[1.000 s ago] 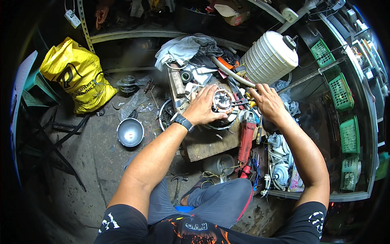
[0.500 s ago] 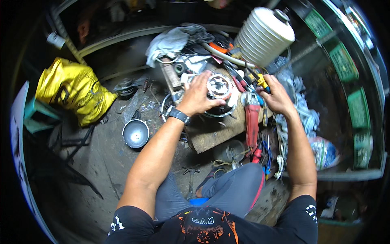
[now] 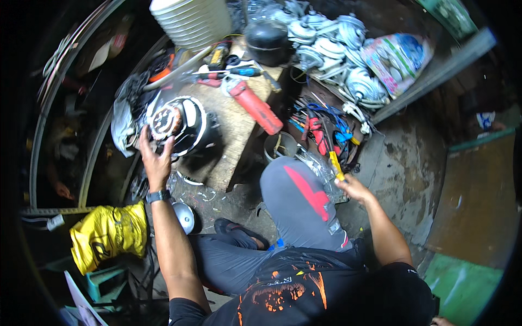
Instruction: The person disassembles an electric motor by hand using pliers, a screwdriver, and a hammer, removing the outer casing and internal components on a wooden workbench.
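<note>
My left hand (image 3: pixel 156 157) has its thumb and fingers spread around the near edge of an electric motor (image 3: pixel 166 120) with a ring of copper windings in a round dark housing with a pale rim. The motor sits on a worn wooden board (image 3: pixel 231 146). Away to the right, beside my knee, my right hand (image 3: pixel 354 188) is closed around a yellow-handled tool (image 3: pixel 335 165); its working end is too blurred to name. Just beyond that tool lies a heap of hand tools (image 3: pixel 321 130) with red, blue and black handles.
A red angle grinder (image 3: pixel 255 107) lies across the board. Behind it are screwdrivers (image 3: pixel 239 71) and a black rounded tank (image 3: pixel 266 41). Several grey motor parts (image 3: pixel 329 49) fill the back right. A yellow bag (image 3: pixel 111 233) and a metal bowl (image 3: pixel 184 217) are at the left.
My view has turned to the right. My right hand has moved from beside the motor toward the tool heap, with the yellow-handled tool. My left hand stays at the motor.
</note>
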Available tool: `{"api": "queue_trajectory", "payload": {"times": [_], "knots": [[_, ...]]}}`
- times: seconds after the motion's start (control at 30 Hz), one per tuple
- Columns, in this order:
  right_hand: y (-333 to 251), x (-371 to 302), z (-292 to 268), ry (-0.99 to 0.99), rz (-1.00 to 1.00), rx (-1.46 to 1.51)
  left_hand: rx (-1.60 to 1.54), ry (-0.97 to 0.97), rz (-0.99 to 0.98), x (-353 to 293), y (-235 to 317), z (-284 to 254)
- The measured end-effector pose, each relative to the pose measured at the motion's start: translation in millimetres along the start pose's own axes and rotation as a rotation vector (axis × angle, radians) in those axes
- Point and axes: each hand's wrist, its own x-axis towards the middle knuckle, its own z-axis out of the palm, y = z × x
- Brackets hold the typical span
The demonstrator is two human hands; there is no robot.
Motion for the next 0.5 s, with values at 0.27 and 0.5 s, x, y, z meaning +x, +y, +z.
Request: {"api": "queue_trajectory", "payload": {"times": [0.27,0.5], "knots": [[118,89,120,-0.290,-0.012,0.001,0.076,-0.113,-0.027,-31,28,-51],[-34,108,66,-0.360,-0.183,-0.677,-0.203,-0.301,-0.509,-133,87,-155]]}}
